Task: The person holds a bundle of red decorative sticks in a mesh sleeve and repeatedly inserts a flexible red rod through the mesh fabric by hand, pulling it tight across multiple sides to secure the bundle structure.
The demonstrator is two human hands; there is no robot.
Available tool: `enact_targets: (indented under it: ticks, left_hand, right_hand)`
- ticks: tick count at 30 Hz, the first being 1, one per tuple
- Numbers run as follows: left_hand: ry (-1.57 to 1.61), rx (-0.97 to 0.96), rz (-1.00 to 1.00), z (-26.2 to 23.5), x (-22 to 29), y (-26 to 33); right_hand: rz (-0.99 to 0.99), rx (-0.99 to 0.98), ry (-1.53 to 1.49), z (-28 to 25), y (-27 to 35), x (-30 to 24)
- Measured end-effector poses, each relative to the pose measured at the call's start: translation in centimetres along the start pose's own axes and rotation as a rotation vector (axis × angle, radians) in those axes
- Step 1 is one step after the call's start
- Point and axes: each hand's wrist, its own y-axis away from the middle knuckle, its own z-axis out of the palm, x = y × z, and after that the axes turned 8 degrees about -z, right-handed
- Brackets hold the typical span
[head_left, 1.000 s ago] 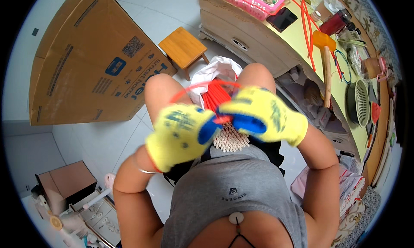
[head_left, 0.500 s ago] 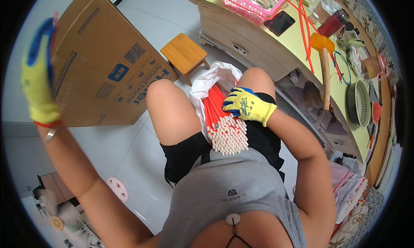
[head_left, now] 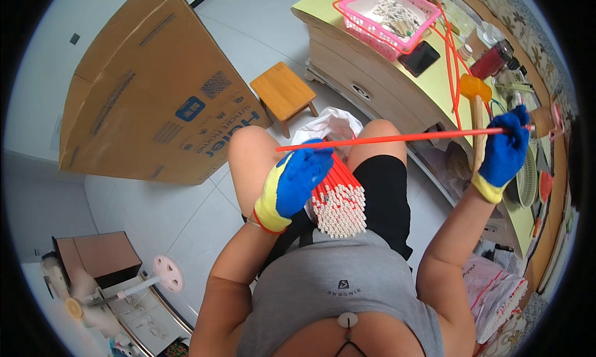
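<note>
A thin red rod (head_left: 403, 137) stretches nearly level above my lap. My right hand (head_left: 504, 149), in a yellow glove with a blue palm, is closed around its right end, over the table edge. A pale tip shows just beyond the fingers. The rod's other end passes across the fingers of my left hand (head_left: 301, 180), gloved alike, its blue palm showing and not wrapped round the rod. Between my thighs rests a bundle of red rods (head_left: 340, 205) with white tips toward me, their far part inside a white bag (head_left: 332, 122).
A pale green table (head_left: 323, 6) on the right holds a pink basket (head_left: 388, 43) of small white pieces, a black phone (head_left: 419, 59), an orange mallet (head_left: 475, 87) and a green strainer (head_left: 526, 180). Ahead stand a wooden stool (head_left: 282, 90) and a large cardboard box (head_left: 155, 90).
My left hand has come from the far left to above my lap. My right hand has left the bundle and moved right, now holding a rod's end. The view has shifted slightly.
</note>
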Motion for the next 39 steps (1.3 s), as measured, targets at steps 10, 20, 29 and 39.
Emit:
enact_targets:
  ticks: [10,20,29,39]
  left_hand:
    - [1.52,0.17,0.357,-1.9,2.6,-1.8]
    - [-0.311,-0.09,0.189,-6.7,10.7,5.2]
    - [-0.561,-0.039,0.274,-3.1,11.1,5.0]
    - [-0.513,-0.045,0.224,-2.6,10.3,5.1]
  right_hand:
    - [0.18,0.508,-0.39,-7.9,5.1,1.5]
    - [0.665,-1.019,0.817,12.3,9.7,4.9]
    - [0.425,-1.483,1.174,14.4,13.6,9.0]
    - [0.479,-1.548,1.294,15.0,13.7,9.3]
